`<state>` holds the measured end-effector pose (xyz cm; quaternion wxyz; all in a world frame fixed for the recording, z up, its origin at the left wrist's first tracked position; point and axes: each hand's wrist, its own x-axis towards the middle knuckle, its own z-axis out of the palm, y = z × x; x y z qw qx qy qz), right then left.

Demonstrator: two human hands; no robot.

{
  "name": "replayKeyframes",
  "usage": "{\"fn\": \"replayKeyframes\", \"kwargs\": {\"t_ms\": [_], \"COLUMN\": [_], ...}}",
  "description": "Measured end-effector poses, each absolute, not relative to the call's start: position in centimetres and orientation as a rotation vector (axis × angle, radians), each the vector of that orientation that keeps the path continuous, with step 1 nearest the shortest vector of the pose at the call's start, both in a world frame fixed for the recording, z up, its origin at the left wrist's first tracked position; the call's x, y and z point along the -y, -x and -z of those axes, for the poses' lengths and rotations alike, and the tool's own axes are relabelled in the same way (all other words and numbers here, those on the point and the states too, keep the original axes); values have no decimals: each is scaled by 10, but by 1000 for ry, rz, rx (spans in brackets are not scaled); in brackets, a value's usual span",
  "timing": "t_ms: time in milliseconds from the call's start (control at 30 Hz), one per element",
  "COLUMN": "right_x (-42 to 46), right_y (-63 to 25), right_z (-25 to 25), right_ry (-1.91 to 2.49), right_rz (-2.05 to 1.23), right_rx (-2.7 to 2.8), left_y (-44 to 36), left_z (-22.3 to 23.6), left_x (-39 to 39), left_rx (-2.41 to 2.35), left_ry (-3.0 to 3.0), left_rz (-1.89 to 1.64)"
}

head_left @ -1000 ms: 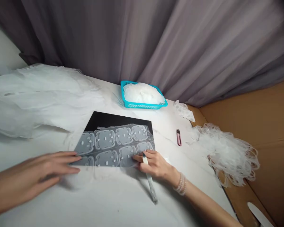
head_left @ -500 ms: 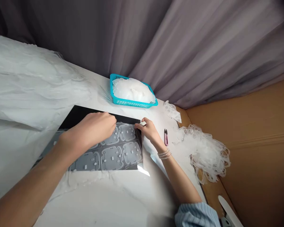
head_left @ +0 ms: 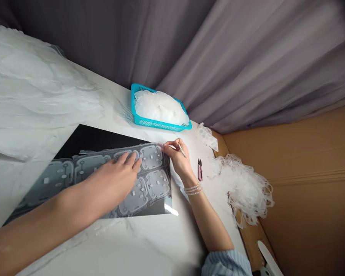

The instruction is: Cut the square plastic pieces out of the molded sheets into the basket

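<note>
A translucent sheet of moulded silicone-like panels (head_left: 151,157), with small tabs and rounded outlines, lies on a black board (head_left: 99,138). My left hand (head_left: 119,178) rests palm down over the sheet, fingers spread and holding nothing. It hides part of the middle panels. At the sheet's upper right corner my right hand (head_left: 178,155) is closed, thumb and forefinger pinching the corner. A slim pale stick-like tool (head_left: 182,150) is tucked between its fingers; its exact kind I cannot make out.
Behind the board stands a blue basket (head_left: 161,124) heaped with white translucent pieces. Pink thread snips (head_left: 200,170) lie to the right, near a tangle of clear trimmed strips (head_left: 248,191). A large stack of translucent sheets (head_left: 37,84) fills the left. Cardboard (head_left: 310,165) borders the right.
My left hand has opened from a closed grip and lies flatter on the sheet. The sheet's upper edge now slants away from the board's top edge. The slim tool has turned in my right hand.
</note>
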<state>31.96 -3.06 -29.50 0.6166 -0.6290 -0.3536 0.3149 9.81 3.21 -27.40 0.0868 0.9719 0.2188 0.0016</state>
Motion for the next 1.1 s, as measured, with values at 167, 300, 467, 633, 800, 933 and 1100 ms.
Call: {"fn": "replayKeyframes", "kwargs": {"t_ms": [167,300,467,633,800,933,1100], "right_x": [28,29,41,53,48,33,31], "right_y": [-319,-322,-326,-321,-318,-320,-315], "right_z": [306,298,288,295,301,303,291], "right_ry": [1424,1547,1897,1975,2043,2040,1908], "right_rz": [-732,-705,-647,-611,-401,-251,-152], "right_rx": [769,793,1001,1105,1196,1192,1092], "left_y": [-103,-102,-102,-101,-98,-100,-97], "left_z": [270,266,265,271,278,279,285], "left_x": [-27,-29,-32,-35,-39,-38,-27], "left_rx": [-709,-691,-653,-632,-576,-576,-692], "left_ry": [-2835,-2852,-2887,-2911,-3052,-3111,-3110], "left_rz": [390,441,490,406,235,206,159]}}
